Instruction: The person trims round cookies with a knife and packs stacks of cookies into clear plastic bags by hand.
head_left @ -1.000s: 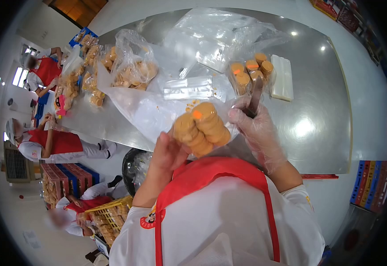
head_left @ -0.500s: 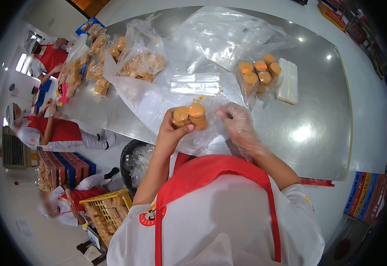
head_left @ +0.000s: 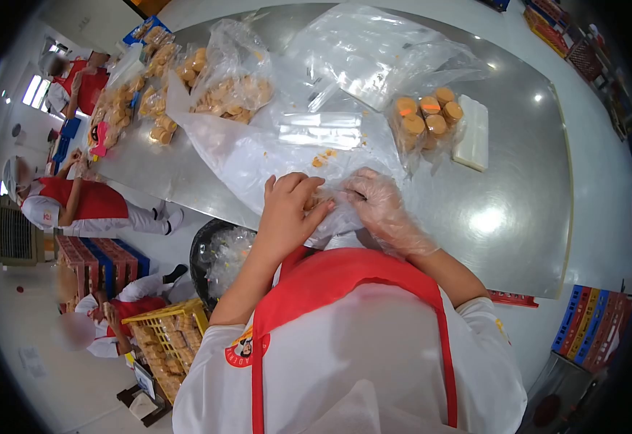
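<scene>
My bare left hand [head_left: 291,211] is curled over a clear plastic pack of round, light-brown biscuits [head_left: 321,197], mostly hidden under the fingers. Close beside it, my right hand [head_left: 381,208] wears a clear plastic glove, its fingers bent and pressed together at the pack's plastic. What exactly its fingertips pinch is hidden. Beneath both hands spreads a large clear plastic sheet [head_left: 240,163] with orange-brown crumbs [head_left: 323,158] on it. Just beyond lie flat clear wrappers [head_left: 321,131]. To the right, a bag of stacked biscuits [head_left: 431,119] stands beside a white stack of sleeves [head_left: 471,134].
A steel table [head_left: 518,181] carries a big bag of loose biscuits [head_left: 232,98] and more packs at its left end. A black bin [head_left: 201,253] stands at the table's near left. Several co-workers in red aprons [head_left: 84,199] are on the left, by a yellow crate [head_left: 164,340].
My left hand has turned over and now covers the biscuit pack, which was in plain view before. My right hand has moved left, up against the pack.
</scene>
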### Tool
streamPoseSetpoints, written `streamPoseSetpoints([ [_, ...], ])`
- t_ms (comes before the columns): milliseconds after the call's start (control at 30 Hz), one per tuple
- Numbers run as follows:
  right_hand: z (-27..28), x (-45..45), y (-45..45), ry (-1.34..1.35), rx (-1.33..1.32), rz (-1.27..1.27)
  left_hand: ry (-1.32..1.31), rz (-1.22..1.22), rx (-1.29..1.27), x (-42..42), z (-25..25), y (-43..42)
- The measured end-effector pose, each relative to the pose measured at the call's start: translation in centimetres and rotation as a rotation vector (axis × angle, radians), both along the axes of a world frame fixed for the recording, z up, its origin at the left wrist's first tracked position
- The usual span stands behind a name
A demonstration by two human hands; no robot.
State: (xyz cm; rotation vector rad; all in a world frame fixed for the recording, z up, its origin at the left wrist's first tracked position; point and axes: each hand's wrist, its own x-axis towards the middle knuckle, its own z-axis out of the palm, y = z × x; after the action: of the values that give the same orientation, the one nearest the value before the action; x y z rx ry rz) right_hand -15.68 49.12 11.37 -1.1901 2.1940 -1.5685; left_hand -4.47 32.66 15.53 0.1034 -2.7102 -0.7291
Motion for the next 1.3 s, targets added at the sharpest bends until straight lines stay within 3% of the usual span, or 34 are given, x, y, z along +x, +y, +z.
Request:
streamPoseSetpoints([
  [133, 1.0, 0.6, 0.4, -0.056, -0.123, -0.073, -0.021, 0.010, 0.183, 0.0, -0.9, -0.4],
  [267, 2.9, 0.8, 0.8, -0.172, -0.158, -0.324, 0.279, 0.227, 0.499, 0.0, -1.3, -1.2],
  [400, 1.4, 0.1, 1.3, -0.430, 0.035, -0.226, 0.303, 0.338, 0.826, -0.1, -2.5, -1.8],
  [533, 0.4, 0.5, 1.4, -0.663, 0.006, -0.062, 0.277, 0.451, 0.900, -0.2, -4.4, -1.6],
  [667, 1.3, 1.0, 0.9, -0.663, -0.088, -0.026, 0.234, 0.420, 0.707, 0.2, -5.0, -3.0],
  [767, 2.9, 1.0, 1.1, -0.597, 0.133, -0.046, 0.063, 0.394, 0.453, -0.1, -1.2, -3.0],
  [867, -1.0, 0.6, 0.7, -0.260, 0.168, -0.006, -0.182, 0.381, 0.287, -1.5, 1.6, -2.7],
  [967, 0.7, 1.8, -0.1, -0.538, -0.018, 0.068, -0.271, 0.358, 0.211, -3.3, 1.7, -3.0],
  [1067, 3.4, 2.2, -0.1, -0.744, 0.117, 0.076, -0.251, 0.261, 0.178, -3.7, 0.4, -3.9],
  [1233, 3.1, 1.6, 0.5, -0.964, -0.007, -0.004, -0.213, 0.043, 0.007, -3.1, 2.9, -2.7],
  [1300, 2.8, 1.5, 0.2, -1.008, -0.081, -0.021, -0.177, 0.065, -0.123, -2.8, 3.0, -2.3],
])
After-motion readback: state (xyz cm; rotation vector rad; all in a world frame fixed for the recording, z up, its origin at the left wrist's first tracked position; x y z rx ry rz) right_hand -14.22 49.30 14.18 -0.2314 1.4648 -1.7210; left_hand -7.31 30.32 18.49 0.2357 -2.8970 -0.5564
